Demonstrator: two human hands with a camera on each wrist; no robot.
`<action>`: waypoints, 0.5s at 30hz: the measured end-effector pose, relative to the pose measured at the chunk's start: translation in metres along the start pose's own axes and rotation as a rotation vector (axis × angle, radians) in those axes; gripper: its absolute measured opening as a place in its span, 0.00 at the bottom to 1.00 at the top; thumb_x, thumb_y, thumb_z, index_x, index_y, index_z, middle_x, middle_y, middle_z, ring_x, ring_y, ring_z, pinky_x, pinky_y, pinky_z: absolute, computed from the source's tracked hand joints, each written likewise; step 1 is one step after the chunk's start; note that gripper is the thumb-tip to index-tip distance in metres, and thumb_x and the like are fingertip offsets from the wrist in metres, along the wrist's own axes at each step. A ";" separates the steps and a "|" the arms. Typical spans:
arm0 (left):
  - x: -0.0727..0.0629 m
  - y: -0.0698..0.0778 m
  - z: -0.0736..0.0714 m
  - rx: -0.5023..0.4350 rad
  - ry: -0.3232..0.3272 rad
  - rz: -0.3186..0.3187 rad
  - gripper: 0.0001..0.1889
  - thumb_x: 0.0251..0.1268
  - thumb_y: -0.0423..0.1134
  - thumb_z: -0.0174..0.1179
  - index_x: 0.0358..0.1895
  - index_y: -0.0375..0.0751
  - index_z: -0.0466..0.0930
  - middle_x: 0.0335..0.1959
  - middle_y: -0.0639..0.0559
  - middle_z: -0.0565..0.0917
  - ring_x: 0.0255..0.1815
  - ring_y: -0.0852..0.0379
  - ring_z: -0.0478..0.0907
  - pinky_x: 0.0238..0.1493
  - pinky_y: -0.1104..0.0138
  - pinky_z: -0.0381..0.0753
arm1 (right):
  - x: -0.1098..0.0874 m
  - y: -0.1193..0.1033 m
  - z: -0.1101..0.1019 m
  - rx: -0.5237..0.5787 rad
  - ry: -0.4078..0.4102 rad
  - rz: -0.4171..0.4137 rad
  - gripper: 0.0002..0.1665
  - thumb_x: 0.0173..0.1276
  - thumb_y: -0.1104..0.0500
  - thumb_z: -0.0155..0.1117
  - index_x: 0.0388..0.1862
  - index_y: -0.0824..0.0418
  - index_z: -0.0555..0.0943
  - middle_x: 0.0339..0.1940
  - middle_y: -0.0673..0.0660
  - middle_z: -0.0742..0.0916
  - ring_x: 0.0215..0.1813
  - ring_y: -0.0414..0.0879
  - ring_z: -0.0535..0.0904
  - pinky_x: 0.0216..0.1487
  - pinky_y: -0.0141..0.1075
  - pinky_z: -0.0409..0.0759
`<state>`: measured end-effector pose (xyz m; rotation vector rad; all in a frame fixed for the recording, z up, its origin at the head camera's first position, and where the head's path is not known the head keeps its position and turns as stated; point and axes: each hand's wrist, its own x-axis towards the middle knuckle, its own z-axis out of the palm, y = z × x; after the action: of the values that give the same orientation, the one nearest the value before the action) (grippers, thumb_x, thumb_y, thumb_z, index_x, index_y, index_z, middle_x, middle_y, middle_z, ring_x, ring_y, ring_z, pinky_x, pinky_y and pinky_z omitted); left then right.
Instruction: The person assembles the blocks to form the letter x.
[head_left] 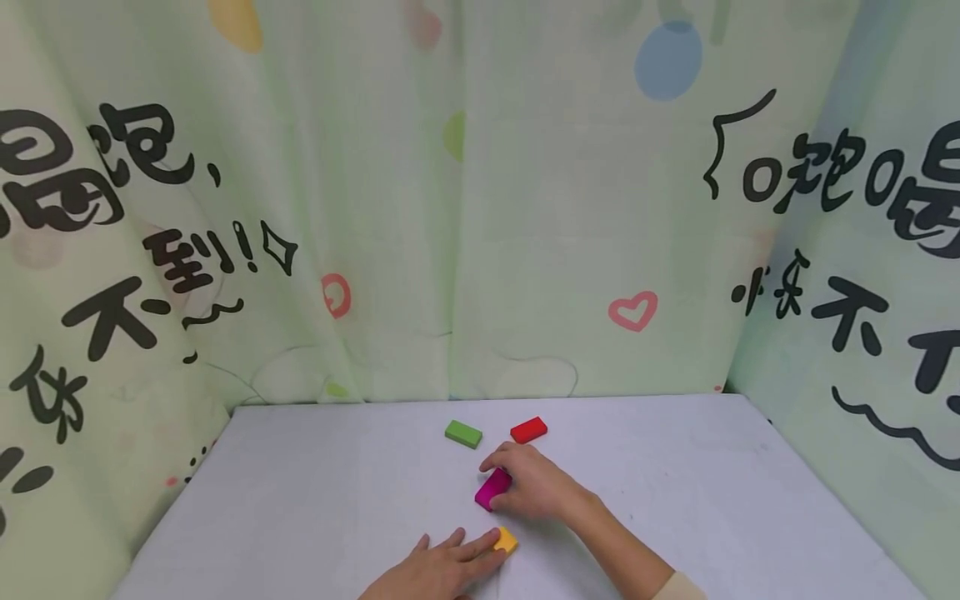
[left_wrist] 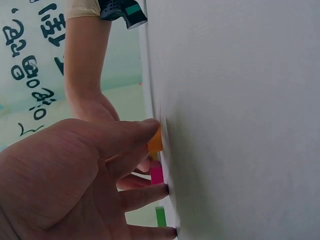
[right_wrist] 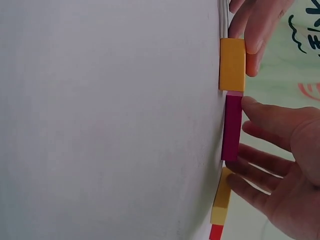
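Observation:
My left hand (head_left: 446, 567) reaches in from the front edge, its thumb and index finger pinching a yellow block (head_left: 506, 541) on the white table; its other fingers are spread, tips down on the surface. Beyond it, my right hand (head_left: 536, 483) holds a magenta block (head_left: 495, 487) by its ends, thumb at the near end and fingers at the far end. In the right wrist view the magenta block (right_wrist: 232, 127) stands just past the yellow block (right_wrist: 232, 65); whether they touch is unclear. A second yellow block (right_wrist: 221, 197), hidden in the head view, sits by the right fingertips.
A green block (head_left: 463, 434) and a red block (head_left: 528, 430) lie toward the back of the white table (head_left: 337, 483). A printed curtain (head_left: 525, 250) hangs behind the table and along both sides.

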<state>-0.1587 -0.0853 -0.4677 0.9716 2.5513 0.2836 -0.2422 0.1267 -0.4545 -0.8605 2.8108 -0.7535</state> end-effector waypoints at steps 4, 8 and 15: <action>0.001 0.002 -0.002 -0.027 -0.022 -0.017 0.36 0.68 0.66 0.61 0.78 0.67 0.68 0.81 0.67 0.66 0.75 0.39 0.72 0.62 0.29 0.74 | -0.001 -0.001 0.002 -0.006 -0.005 0.030 0.24 0.62 0.57 0.80 0.57 0.58 0.86 0.55 0.53 0.87 0.56 0.48 0.80 0.54 0.39 0.85; 0.001 0.003 -0.002 -0.036 -0.030 -0.025 0.36 0.68 0.66 0.62 0.78 0.68 0.68 0.81 0.67 0.66 0.75 0.38 0.72 0.62 0.29 0.74 | -0.001 -0.001 0.003 -0.024 -0.002 0.038 0.25 0.62 0.55 0.79 0.58 0.57 0.86 0.55 0.51 0.86 0.56 0.47 0.79 0.53 0.38 0.85; 0.000 0.002 -0.003 -0.027 -0.022 -0.022 0.36 0.68 0.66 0.62 0.78 0.68 0.68 0.81 0.67 0.66 0.75 0.39 0.72 0.62 0.30 0.74 | -0.001 -0.002 0.003 -0.027 -0.001 0.033 0.24 0.62 0.55 0.79 0.57 0.57 0.86 0.54 0.51 0.86 0.55 0.47 0.79 0.53 0.37 0.85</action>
<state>-0.1584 -0.0836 -0.4646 0.9308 2.5301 0.2980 -0.2394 0.1245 -0.4564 -0.8160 2.8334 -0.7114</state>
